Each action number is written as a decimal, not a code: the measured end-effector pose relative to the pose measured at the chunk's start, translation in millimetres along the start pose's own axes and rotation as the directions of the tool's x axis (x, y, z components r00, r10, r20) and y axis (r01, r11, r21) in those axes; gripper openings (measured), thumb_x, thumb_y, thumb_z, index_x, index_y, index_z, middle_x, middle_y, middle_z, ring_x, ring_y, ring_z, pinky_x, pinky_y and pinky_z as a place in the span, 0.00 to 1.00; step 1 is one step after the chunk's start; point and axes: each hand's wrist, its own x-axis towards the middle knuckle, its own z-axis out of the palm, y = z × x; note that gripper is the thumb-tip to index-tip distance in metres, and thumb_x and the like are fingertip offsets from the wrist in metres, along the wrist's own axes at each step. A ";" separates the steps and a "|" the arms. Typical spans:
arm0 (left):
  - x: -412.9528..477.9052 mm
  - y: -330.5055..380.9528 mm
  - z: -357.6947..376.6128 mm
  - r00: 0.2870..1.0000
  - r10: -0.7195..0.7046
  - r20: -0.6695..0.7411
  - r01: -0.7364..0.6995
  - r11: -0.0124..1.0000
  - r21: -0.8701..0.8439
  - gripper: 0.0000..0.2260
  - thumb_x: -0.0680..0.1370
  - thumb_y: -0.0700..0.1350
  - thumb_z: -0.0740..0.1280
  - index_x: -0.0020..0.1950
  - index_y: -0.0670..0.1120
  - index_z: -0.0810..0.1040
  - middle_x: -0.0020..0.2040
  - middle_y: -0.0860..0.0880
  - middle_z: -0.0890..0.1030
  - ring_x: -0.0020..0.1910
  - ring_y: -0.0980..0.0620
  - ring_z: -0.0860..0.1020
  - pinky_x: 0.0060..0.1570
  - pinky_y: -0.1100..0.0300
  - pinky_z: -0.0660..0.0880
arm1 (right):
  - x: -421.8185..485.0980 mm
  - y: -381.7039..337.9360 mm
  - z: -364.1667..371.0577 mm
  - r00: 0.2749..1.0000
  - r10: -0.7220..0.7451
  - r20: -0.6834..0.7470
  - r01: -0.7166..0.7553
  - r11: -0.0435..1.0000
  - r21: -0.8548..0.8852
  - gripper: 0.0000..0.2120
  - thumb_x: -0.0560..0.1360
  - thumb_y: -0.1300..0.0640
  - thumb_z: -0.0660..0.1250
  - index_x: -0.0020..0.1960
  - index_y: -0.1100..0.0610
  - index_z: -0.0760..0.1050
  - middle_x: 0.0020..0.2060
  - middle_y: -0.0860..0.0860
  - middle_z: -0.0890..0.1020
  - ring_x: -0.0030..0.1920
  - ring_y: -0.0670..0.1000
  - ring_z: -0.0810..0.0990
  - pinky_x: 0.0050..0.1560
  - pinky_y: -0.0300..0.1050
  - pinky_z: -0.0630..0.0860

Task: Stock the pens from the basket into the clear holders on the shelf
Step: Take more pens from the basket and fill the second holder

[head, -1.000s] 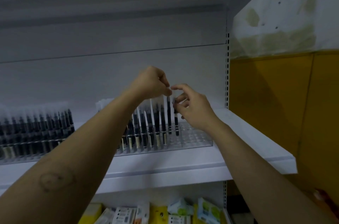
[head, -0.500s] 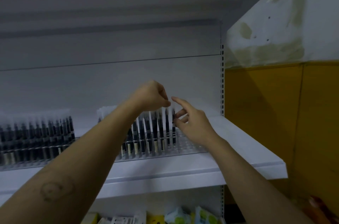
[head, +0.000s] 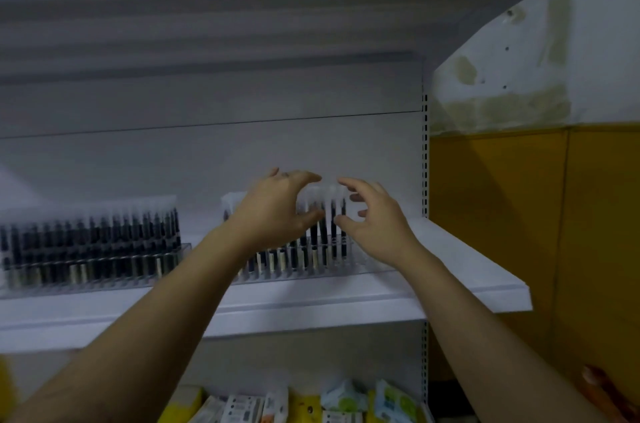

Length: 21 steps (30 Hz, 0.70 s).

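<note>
**Reaching with both hands at the right holder**

At left I see a full clear holder (head: 86, 284) on the white shelf (head: 450, 270). The left hand (head: 277, 211) is spread and holds nothing, in front of the second holder (head: 362, 265). Its upright pens (head: 334, 232) stand between the hands. The right hand (head: 374, 225) is spread too and holds nothing, apart from the left.

Our left forearm enters from 7 o'clock and the right from 5 o'clock; left hand (head: 277, 211) and right hand (head: 375, 225) hover close together, fingers loosely spread.
</note>
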 end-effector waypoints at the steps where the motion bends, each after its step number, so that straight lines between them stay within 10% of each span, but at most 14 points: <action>1: -9.7 -0.7 -1.8 1.000 0.004 0.001 -0.004 1.000 0.016 0.25 0.78 0.55 0.66 0.73 0.52 0.65 0.73 0.51 0.69 0.72 0.50 0.65 0.74 0.56 0.50 | -4.5 -7.6 2.6 1.000 -0.005 0.010 0.005 1.000 0.000 0.27 0.75 0.55 0.71 0.72 0.48 0.67 0.64 0.49 0.71 0.63 0.48 0.72 0.64 0.50 0.74; 21: -257.1 -67.9 5.0 0.943 -0.318 0.092 0.303 0.941 0.151 0.33 0.78 0.62 0.61 0.78 0.50 0.56 0.76 0.50 0.63 0.72 0.49 0.66 0.67 0.55 0.66 | -142.3 -109.2 140.6 0.868 -0.088 0.489 0.162 0.981 -0.111 0.30 0.78 0.46 0.65 0.77 0.49 0.59 0.75 0.46 0.63 0.74 0.49 0.62 0.71 0.46 0.63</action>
